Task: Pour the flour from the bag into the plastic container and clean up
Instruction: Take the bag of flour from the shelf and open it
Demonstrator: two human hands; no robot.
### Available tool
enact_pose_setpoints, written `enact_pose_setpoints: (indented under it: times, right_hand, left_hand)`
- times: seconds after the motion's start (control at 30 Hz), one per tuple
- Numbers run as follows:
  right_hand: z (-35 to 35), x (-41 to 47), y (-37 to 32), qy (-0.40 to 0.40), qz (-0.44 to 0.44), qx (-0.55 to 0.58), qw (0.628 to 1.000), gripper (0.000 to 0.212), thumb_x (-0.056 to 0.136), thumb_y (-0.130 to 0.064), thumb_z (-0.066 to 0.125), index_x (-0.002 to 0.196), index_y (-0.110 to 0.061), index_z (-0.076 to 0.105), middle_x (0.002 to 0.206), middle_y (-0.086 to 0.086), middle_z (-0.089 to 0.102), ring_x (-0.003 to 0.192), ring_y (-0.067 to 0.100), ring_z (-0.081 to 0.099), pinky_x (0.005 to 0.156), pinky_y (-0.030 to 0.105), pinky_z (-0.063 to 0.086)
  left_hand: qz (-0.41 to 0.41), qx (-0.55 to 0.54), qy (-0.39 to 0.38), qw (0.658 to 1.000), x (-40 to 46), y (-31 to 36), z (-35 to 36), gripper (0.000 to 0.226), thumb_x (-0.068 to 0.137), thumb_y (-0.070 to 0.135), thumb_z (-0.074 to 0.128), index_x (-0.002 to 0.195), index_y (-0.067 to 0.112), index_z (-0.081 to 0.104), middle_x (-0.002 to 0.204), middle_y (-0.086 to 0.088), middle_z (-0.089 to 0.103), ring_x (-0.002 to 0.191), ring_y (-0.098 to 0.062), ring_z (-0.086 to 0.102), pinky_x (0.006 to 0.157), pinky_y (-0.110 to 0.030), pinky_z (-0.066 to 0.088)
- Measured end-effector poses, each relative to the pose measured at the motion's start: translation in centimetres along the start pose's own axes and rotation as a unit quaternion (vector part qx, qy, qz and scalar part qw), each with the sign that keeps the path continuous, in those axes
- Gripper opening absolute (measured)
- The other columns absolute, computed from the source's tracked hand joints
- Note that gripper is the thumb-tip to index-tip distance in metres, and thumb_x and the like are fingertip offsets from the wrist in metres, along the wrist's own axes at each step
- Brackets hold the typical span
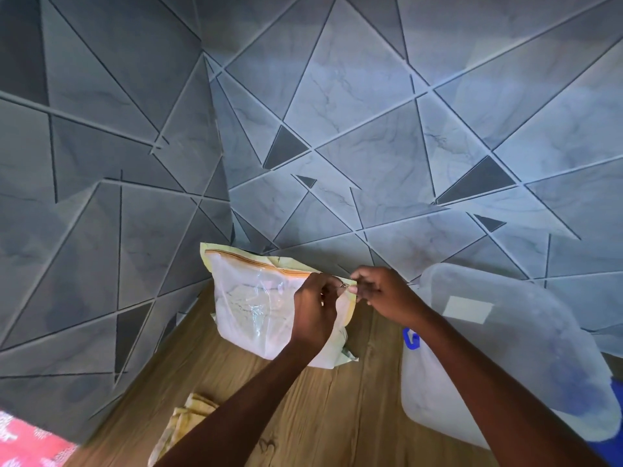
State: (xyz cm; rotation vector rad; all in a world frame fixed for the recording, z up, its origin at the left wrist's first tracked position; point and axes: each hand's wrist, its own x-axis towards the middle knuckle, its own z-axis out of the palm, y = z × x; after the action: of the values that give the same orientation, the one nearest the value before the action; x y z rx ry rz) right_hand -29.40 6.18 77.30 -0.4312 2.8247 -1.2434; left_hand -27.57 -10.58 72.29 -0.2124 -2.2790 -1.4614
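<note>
1. Setting: a wood-grain table [323, 416] stands against a grey wall [371, 129] patterned with intersecting triangles; the wall turns a corner behind the work area.

2. Flour bag [256, 308]: stands upright on the table, close to the wall corner. It is pale yellow with a clear front panel through which white flour shows. An orange-striped band runs along its top edge. The top appears closed.

3. Left hand [315, 311]: positioned in front of the right part of the bag, fingers curled in tight at the bag's top right corner. Thumb and forefinger appear pinched on the top edge of the bag. Exact contact is small and partly hidden by the knuckles.

4. Right hand [384, 294]: just beside the left hand, fingertips nearly meeting it at the same corner. Fingers are drawn together in a pinch on the corner of the bag's top edge; the remaining fingers are loosely bent.

5. Plastic container [505, 358]: translucent, sits on the table to the right of the bag, well apart from it. Its frosted lid is on, with a pale rectangular label on top. The right forearm crosses over its near left corner. A blue marking [410, 338] shows on its left side; its form cannot be read.

6. Yellowish folded cloth [188, 423]: lies on the table near the lower edge, left of the left forearm, apart from the bag.

7. Red and white patterned fabric [27, 446]: visible at the bottom left corner, beyond the table.
</note>
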Motion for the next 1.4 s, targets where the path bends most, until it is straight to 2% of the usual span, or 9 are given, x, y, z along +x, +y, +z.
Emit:
enact_pose_setpoints:
  times: [0.1,0.27,0.4,0.5,0.57,0.73,1.1,1.23,1.4]
  right_hand:
    - [0.3,-0.2,-0.1,0.031,-0.035,-0.038,0.998,0.007,0.093,-0.005,0.067,0.087,-0.005,0.072,0.072,0.01,0.074,0.07,0.022,0.071,0.068,0.026,0.05]
    - [0.0,-0.3,-0.1,0.055,-0.038,-0.092,0.994,0.007,0.091,-0.008,0.067,0.09,-0.005,0.074,0.08,0.008,0.075,0.077,0.023,0.07,0.073,0.032,0.052]
    - [0.5,0.2,-0.7,0.071,-0.033,-0.092,0.993,0.007,0.087,-0.016,0.073,0.093,-0.014,0.074,0.077,-0.002,0.072,0.069,0.01,0.064,0.067,0.025,0.047]
    - [1.8,0.7,-1.7,0.054,-0.047,-0.139,0.988,0.023,0.087,-0.029,0.073,0.107,-0.019,0.073,0.098,-0.001,0.075,0.09,0.018,0.069,0.079,0.031,0.054]
    - [2.7,1.0,-2.1,0.051,-0.063,-0.195,0.977,0.025,0.088,-0.029,0.071,0.111,-0.019,0.072,0.106,0.002,0.075,0.1,0.025,0.069,0.08,0.031,0.053]
    - [2.5,0.7,-2.3,0.063,-0.051,-0.282,0.956,0.013,0.083,-0.028,0.069,0.092,-0.019,0.07,0.093,0.001,0.075,0.088,0.028,0.07,0.074,0.031,0.054]
    - [5.9,4.0,-6.4,-0.005,-0.076,-0.392,0.917,0.03,0.089,-0.043,0.062,0.11,-0.023,0.064,0.11,0.005,0.065,0.101,0.033,0.067,0.083,0.038,0.052]
    - [6.3,4.7,-7.3,-0.003,-0.044,-0.389,0.92,0.023,0.087,-0.04,0.067,0.105,-0.025,0.067,0.104,0.008,0.066,0.098,0.037,0.068,0.082,0.04,0.051]
    - [4.0,3.6,-4.8,-0.007,0.029,-0.372,0.928,0.025,0.084,-0.045,0.069,0.102,-0.029,0.069,0.105,0.006,0.069,0.102,0.034,0.068,0.086,0.037,0.051]
  left_hand:
    - [0.036,0.036,-0.014,0.999,0.3,-0.2,-0.6,0.021,0.082,-0.007,0.064,0.083,0.013,0.068,0.083,0.002,0.067,0.077,-0.014,0.062,0.068,-0.031,0.052]
    - [0.025,0.091,0.032,0.995,1.8,-1.3,-2.8,0.024,0.081,-0.014,0.059,0.082,0.008,0.068,0.085,-0.007,0.068,0.078,-0.021,0.062,0.07,-0.022,0.046]
    - [0.025,0.083,0.034,0.996,2.3,-1.7,-3.7,0.026,0.079,-0.015,0.057,0.079,0.009,0.066,0.08,-0.005,0.067,0.074,-0.019,0.061,0.067,-0.016,0.044]
    - [0.03,0.078,0.031,0.996,2.1,-1.5,-3.9,0.023,0.078,-0.012,0.057,0.078,0.01,0.065,0.079,-0.005,0.065,0.072,-0.018,0.059,0.066,-0.008,0.039]
    - [0.033,0.08,0.026,0.996,2.0,-1.5,-4.0,0.025,0.078,-0.014,0.056,0.078,0.01,0.065,0.079,-0.005,0.065,0.072,-0.017,0.058,0.066,-0.012,0.041]
    - [0.011,0.121,0.03,0.992,2.6,-3.6,-6.1,0.027,0.078,-0.018,0.057,0.082,0.007,0.066,0.084,-0.011,0.066,0.077,-0.026,0.06,0.072,-0.032,0.05]
    - [0.029,0.146,0.033,0.988,3.4,-5.1,-8.5,0.021,0.082,-0.016,0.059,0.084,0.004,0.067,0.09,-0.013,0.065,0.08,-0.027,0.059,0.074,-0.031,0.048]
    - [0.036,0.172,0.007,0.984,4.4,-5.9,-9.4,0.021,0.08,-0.015,0.056,0.083,0.003,0.066,0.091,-0.012,0.062,0.084,-0.03,0.058,0.076,-0.034,0.046]
    - [-0.033,0.22,0.07,0.972,6.5,-7.8,-12.7,0.021,0.083,-0.013,0.055,0.094,0.001,0.067,0.108,-0.02,0.063,0.094,-0.039,0.06,0.081,-0.041,0.052]
